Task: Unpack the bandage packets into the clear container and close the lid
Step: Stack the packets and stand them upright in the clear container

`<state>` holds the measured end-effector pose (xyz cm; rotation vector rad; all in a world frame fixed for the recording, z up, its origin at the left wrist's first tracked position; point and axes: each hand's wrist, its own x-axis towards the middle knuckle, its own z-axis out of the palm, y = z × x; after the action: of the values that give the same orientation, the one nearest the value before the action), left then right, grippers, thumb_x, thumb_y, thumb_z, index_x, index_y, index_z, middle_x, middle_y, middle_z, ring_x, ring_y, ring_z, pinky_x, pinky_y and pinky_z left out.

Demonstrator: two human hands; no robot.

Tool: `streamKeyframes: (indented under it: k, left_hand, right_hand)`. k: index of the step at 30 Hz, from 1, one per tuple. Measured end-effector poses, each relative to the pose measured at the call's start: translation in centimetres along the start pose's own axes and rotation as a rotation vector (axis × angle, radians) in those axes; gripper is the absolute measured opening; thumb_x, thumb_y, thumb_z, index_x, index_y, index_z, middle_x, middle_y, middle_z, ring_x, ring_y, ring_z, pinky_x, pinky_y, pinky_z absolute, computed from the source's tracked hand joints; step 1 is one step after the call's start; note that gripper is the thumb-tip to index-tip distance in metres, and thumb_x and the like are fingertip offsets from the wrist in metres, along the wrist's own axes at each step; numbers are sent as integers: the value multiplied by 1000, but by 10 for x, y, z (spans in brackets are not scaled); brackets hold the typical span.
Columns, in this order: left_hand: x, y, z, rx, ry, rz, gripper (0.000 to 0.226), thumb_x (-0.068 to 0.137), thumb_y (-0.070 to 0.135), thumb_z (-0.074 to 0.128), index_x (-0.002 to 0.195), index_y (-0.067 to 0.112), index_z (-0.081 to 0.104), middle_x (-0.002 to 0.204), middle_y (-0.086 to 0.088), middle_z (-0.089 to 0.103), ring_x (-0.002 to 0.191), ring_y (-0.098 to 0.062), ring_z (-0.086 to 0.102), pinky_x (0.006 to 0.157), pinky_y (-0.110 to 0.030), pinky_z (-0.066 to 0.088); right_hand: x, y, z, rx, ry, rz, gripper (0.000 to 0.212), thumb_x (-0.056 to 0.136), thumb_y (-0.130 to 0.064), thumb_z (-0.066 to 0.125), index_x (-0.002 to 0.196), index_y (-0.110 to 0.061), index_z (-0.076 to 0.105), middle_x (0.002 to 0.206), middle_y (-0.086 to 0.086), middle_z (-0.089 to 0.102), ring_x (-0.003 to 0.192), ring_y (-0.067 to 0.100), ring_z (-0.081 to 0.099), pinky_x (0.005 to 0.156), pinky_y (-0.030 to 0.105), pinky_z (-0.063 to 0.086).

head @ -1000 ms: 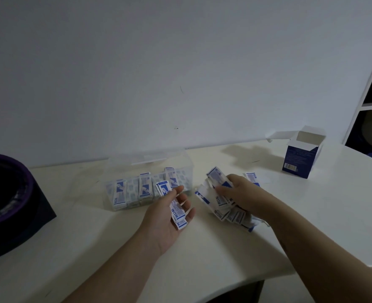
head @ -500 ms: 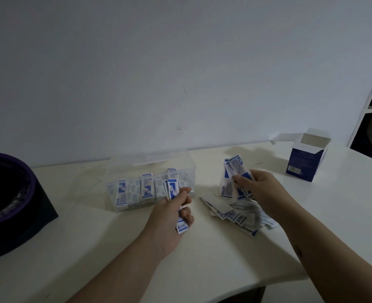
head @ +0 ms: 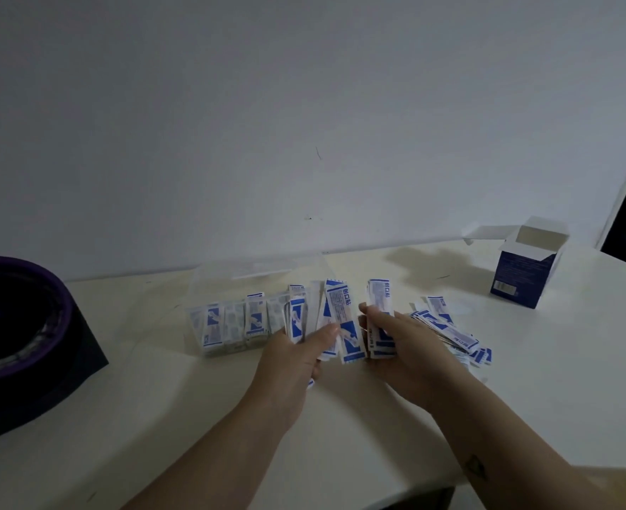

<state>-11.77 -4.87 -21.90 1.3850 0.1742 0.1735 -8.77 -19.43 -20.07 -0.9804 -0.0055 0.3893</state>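
Looking down from the head camera, the left hand [head: 296, 358] grasps a fan of bandage packets [head: 335, 318] upright, thumb across them, just before the right end of the clear container [head: 223, 285], where more packets stand in a row. The right hand [head: 403, 347], close beside, has its grip around a second bunch [head: 379, 303]. A loose pile [head: 451, 333] lies on the tabletop [head: 341, 436] behind it; a blue carton [head: 521, 274] stands farther right, flaps up.

Blue-white bandage packets [head: 231, 323] stand upright in the clear container [head: 221, 282].
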Motion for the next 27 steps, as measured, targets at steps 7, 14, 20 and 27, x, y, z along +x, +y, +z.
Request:
streamKeyframes:
  k: [7,14,20,27]
  left_hand:
    - [-1,2,5,-175,-16,-106,16,82,8,69,97,8,68,78,-9,66,51,-10,44,39,-18,30]
    - [-2,2,5,-228,-23,-117,21,80,10,69,100,8,68,84,-11,69,59,-12,54,41,-17,36]
    - [1,0,2,-221,2,-90,21,79,12,70,100,6,70,88,-17,73,76,-30,68,66,-35,52]
    - [1,1,3,-124,27,-99,9,84,17,68,82,10,72,77,-14,70,58,-20,55,48,-23,41]
  right_hand:
    - [-6,6,3,-128,-37,-168,21,94,-14,50,106,-4,64,78,9,72,69,19,70,68,34,51]
    - [-3,27,6,-261,75,-304,19,93,-14,54,105,-10,68,95,13,73,88,27,71,81,39,54]
    - [2,35,2,-253,85,-209,18,92,-21,55,99,-12,70,94,15,73,90,29,69,82,44,55]
    - [1,33,6,-95,71,-184,25,98,-9,41,98,-3,65,92,19,72,80,28,70,78,42,53]
